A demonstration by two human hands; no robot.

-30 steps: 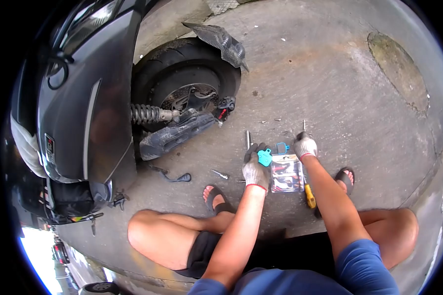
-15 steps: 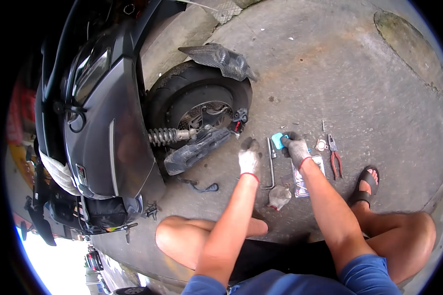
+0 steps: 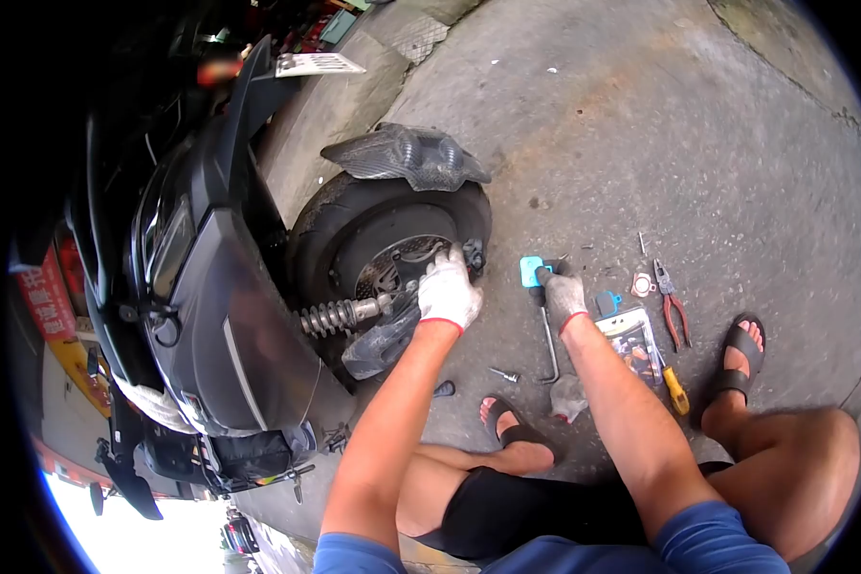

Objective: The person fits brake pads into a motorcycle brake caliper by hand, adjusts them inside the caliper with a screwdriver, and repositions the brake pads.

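Note:
My left hand (image 3: 450, 290), in a white work glove, is closed around the dark brake caliper (image 3: 475, 251) beside the rear wheel (image 3: 330, 225); its fingers hide most of the caliper. In my gloved right hand (image 3: 562, 292) a small turquoise flat piece (image 3: 530, 272) is pinched, held over the ground. A second blue piece (image 3: 607, 303) lies just right of that hand, by a clear plastic package (image 3: 633, 337). Below the right hand lies an L-shaped wrench (image 3: 549, 349). The scooter's shock spring (image 3: 323, 320) and brake disc (image 3: 378, 273) show left of my left hand.
Red-handled pliers (image 3: 676, 320), a yellow-handled screwdriver (image 3: 676, 390), a bolt (image 3: 504, 374) and a crumpled grey rag (image 3: 569, 397) lie on the concrete. The dark scooter body (image 3: 234, 325) fills the left side. A carbon-look fender (image 3: 411, 158) is above the wheel.
My left hand has moved left and up onto the caliper at the wheel. My right hand still holds the turquoise piece. The camera view has shifted, bringing the screwdriver and bolt into sight.

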